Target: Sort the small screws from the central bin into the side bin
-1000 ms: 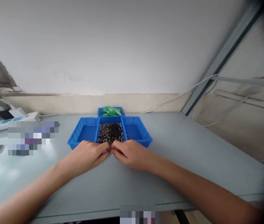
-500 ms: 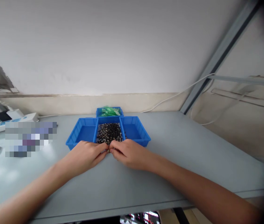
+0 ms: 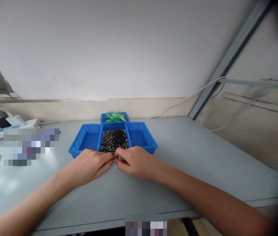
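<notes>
Holding its fingertips close together, the left hand is just before the left bin. Next stands the middle bin, heaped with dark parts, a tiny piece showing by its near edge — whose pinch holds it, I cannot tell. The right hand, also bunched narrowly, fronts the right bin.

The single head view looks forward and down from above the near side of the grey tabletop, facing the pale wall behind it, far enough back to include both front and rear edges.
</notes>
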